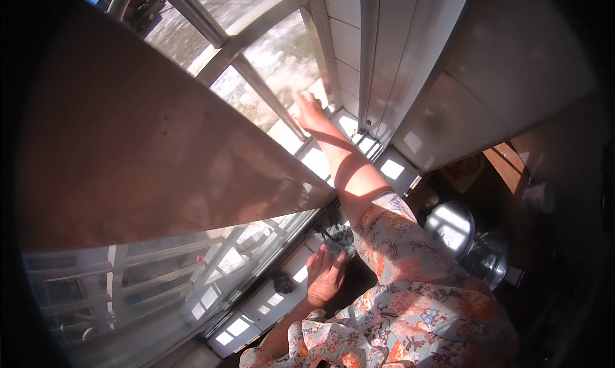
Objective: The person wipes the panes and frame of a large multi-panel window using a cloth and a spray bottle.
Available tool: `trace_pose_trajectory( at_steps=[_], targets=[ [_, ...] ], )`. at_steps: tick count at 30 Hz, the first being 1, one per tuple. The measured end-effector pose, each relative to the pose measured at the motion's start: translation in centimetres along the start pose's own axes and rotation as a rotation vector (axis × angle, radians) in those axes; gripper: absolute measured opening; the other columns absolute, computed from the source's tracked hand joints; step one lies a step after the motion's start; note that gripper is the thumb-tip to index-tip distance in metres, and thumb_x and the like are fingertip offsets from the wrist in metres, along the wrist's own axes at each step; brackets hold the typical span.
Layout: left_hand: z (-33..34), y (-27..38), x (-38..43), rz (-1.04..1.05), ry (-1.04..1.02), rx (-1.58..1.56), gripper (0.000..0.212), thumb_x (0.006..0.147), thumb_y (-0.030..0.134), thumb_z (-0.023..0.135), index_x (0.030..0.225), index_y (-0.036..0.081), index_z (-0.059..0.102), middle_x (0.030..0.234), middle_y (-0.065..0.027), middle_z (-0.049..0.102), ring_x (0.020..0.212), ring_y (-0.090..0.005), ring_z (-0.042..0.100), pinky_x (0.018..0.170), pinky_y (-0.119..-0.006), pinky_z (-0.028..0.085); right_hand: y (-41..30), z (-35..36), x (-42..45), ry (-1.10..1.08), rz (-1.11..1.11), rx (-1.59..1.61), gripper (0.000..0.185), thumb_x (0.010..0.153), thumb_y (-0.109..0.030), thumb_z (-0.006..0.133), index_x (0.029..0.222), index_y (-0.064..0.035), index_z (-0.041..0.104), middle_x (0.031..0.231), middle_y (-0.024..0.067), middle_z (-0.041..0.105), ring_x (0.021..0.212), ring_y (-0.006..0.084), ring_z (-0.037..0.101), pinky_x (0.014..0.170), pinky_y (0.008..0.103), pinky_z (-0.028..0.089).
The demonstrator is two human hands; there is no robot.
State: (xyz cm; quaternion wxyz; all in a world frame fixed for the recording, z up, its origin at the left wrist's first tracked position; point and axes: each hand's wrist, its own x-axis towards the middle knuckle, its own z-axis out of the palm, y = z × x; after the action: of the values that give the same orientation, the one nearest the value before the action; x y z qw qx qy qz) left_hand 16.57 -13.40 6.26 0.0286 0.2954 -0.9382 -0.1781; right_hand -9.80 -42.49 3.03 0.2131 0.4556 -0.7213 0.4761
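Note:
My right hand point(307, 111) reaches through the window opening, close to the metal window bars point(269, 92). Its fingers are curled, and bright sunlight hides whether anything is in them. Nearer my body, my left hand point(326, 276) rests palm down on the white tiled windowsill point(259, 315), fingers spread. Its fingertips lie against or right beside a crumpled grey cloth point(336, 237), partly covered by my right arm. A small dark, rough lump point(283, 283) sits on the sill to the left of that hand.
A window pane point(144, 291) and a large brownish panel point(168, 152) fill the left side. A pale window frame point(399, 55) and tiled wall point(504, 79) rise at right. Below are a shiny round metal dish or lid point(450, 229), a transparent vessel point(487, 260) and a wooden board point(507, 166).

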Motion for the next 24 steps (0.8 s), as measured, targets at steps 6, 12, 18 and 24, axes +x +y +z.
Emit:
trace_pose_trajectory(
  at_steps=[6,12,18,24],
  targets=[
    [0.8,-0.4,-0.4,0.018,0.057,-0.010,0.052,0.073,0.022,0.065,0.121,0.014,0.047,0.114,-0.0188,0.047,0.120,-0.0372,0.035,0.095,-0.049,0.026,0.8,-4.2,0.1,-0.351,0.386,0.340,0.014,0.077,-0.014,0.062,0.071,-0.0041,0.054,0.076,0.0162,0.060,0.069,0.0335,0.058,0.062,0.0402,0.046],
    [0.5,-0.1,-0.2,0.023,0.047,0.012,0.051,0.073,0.023,0.063,0.121,0.017,0.047,0.116,-0.0178,0.047,0.124,-0.0333,0.033,0.095,-0.046,0.028,2.0,-3.7,0.4,-0.361,0.247,0.478,0.021,0.079,-0.009,0.055,0.099,-0.0062,0.059,0.102,0.0169,0.059,0.099,0.0319,0.055,0.085,0.0394,0.045],
    [0.4,-0.2,0.0,0.025,0.066,0.007,0.052,0.072,0.022,0.064,0.121,0.017,0.048,0.115,-0.0179,0.047,0.123,-0.0339,0.034,0.093,-0.046,0.029,-0.1,-8.5,1.4,-0.671,0.330,0.520,0.032,0.082,-0.007,0.049,0.113,-0.0071,0.054,0.109,0.0160,0.059,0.102,0.0346,0.055,0.089,0.0396,0.044],
    [0.0,0.0,0.2,0.020,0.051,0.002,0.050,0.072,0.021,0.063,0.120,0.017,0.048,0.113,-0.0174,0.048,0.119,-0.0336,0.037,0.091,-0.046,0.029,1.4,-14.2,-4.0,-0.412,0.674,0.808,0.028,0.085,-0.001,0.045,0.112,0.0025,0.052,0.092,0.0155,0.061,0.079,0.0195,0.061,0.072,0.0282,0.050]
  ],
)
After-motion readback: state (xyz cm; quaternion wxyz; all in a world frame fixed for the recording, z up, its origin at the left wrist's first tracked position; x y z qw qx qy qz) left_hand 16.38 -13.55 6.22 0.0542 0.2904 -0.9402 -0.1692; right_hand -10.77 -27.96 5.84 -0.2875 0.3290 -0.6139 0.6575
